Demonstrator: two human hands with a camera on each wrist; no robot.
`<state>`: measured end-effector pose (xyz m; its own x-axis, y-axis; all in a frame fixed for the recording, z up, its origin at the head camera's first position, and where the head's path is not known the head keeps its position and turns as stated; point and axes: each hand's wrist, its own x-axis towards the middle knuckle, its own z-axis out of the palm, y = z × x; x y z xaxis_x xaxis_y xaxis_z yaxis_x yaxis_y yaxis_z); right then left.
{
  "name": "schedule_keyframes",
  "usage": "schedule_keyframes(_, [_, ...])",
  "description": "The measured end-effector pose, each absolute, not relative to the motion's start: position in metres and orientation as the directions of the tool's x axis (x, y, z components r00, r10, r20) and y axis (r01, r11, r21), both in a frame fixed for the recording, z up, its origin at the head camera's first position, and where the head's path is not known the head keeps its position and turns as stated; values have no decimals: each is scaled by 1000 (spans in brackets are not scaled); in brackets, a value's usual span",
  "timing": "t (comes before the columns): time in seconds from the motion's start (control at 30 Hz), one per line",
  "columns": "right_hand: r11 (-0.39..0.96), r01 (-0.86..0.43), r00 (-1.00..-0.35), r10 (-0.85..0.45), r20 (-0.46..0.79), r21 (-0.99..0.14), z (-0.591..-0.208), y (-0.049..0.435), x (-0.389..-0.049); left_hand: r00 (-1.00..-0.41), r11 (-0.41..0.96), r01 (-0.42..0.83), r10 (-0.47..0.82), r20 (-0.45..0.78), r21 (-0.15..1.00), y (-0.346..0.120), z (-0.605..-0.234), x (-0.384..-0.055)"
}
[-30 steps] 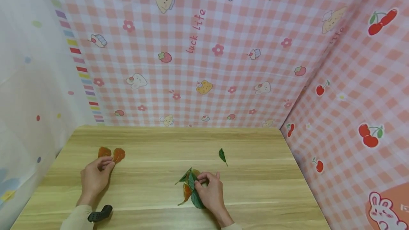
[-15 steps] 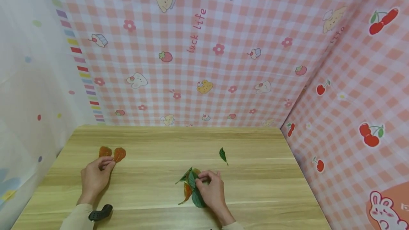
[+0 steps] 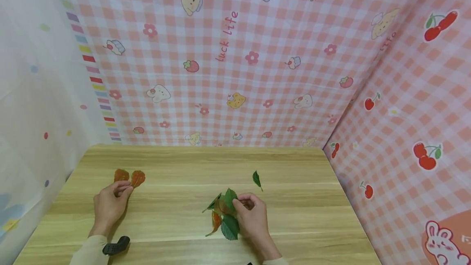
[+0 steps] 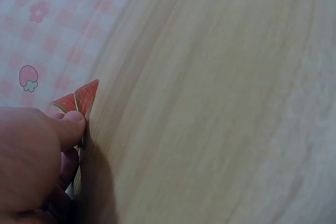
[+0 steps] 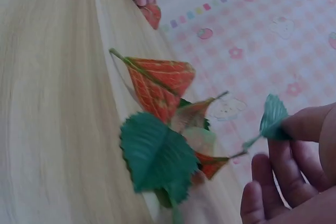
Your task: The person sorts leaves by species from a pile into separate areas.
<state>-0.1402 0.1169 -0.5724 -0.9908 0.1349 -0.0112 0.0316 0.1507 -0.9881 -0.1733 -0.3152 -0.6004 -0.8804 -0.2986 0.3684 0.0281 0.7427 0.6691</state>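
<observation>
At the left of the table my left hand [image 3: 110,205] pinches the stem end of an orange-red leaf [image 3: 138,178] between thumb and fingers. Another orange-red leaf [image 3: 121,175] lies just beside it, partly behind the hand. My right hand [image 3: 254,216] pinches a green leaf [image 3: 229,198] by its edge, raised over a small pile. In the right wrist view that held leaf [image 5: 274,116] is apart from the pile, its stem pointing down toward it. The pile holds a broad green leaf [image 5: 157,153], an orange veined leaf [image 5: 163,82] and several more, partly hidden.
A single dark green leaf [image 3: 256,178] lies farther back on the wooden table [image 3: 176,165]. A black curved device [image 3: 116,246] sits at the left cuff. Pink checked cloth [image 3: 206,81] rises behind the table, with more cloth on both sides.
My right hand has lifted a green leaf off the pile and moved slightly right and back, uncovering the brownish leaf beneath. My left hand has stayed in place.
</observation>
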Motion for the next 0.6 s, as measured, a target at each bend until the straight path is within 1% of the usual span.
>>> schedule_keyframes(0.2, [120, -13, -990, 140, 30, -993, -568, 129, -139, -876, 743, 26, -305, 373, 668, -315, -600, -173])
schedule_keyframes(0.33, [77, -34, -988, 147, 45, -996, -569, 137, -138, -871, 746, 31, -306, 383, 666, -315, -601, -175])
schedule_keyframes(0.43, [48, -58, -983, 169, 66, -997, -571, 143, -139, -871, 747, 33, -305, 387, 664, -315, -602, -175])
schedule_keyframes(0.6, [59, -86, -970, 223, 97, -995, -574, 155, -141, -873, 747, 29, -304, 380, 665, -315, -602, -174])
